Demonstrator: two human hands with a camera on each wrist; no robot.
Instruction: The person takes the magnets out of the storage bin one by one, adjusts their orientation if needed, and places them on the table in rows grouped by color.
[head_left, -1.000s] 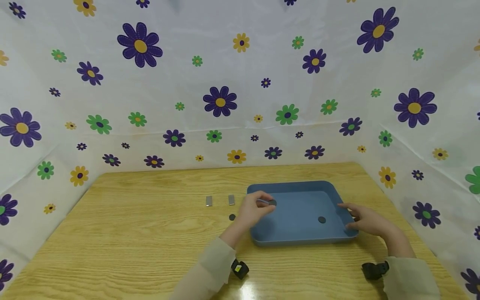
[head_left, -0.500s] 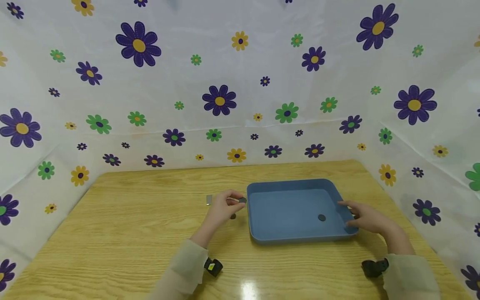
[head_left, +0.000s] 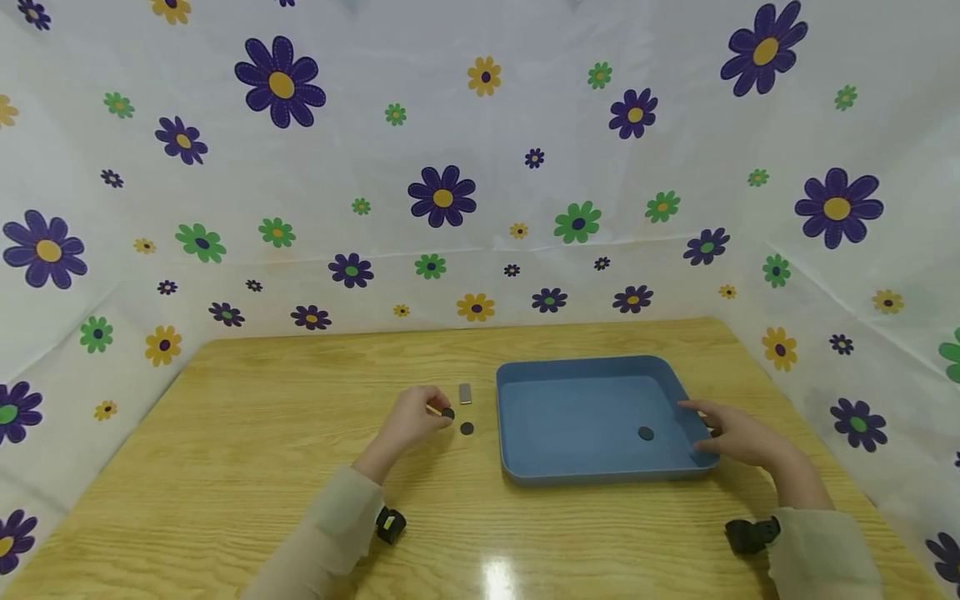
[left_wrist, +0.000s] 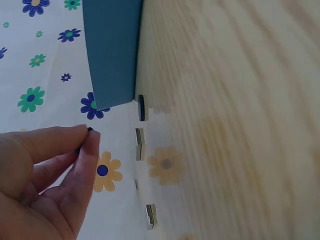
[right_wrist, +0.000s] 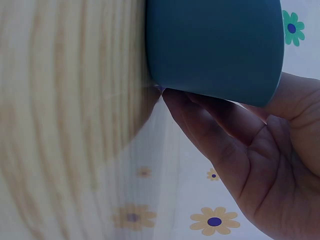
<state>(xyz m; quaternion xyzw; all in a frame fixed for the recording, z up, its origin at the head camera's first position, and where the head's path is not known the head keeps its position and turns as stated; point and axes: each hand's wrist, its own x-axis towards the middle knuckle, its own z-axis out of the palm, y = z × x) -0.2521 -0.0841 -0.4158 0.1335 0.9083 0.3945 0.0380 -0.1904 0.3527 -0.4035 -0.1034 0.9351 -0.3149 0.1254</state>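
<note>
My left hand pinches a small dark disc between thumb and fingertips, above the table left of the blue tray. In the left wrist view only a sliver of that disc shows between the fingers. A second dark disc lies on the table just right of this hand. Behind it lies a small silver rectangular piece; another silver piece appears in the left wrist view. Inside the tray, towards the right, rests a third dark disc. My right hand grips the tray's right wall.
The wooden table carries all of these things. White cloth with printed flowers rises behind the table and along both sides. Black cameras are strapped at both wrists.
My left hand has moved left with the disc, from over the tray's left part to over the table beside it. My right hand has stayed at the tray's right side.
</note>
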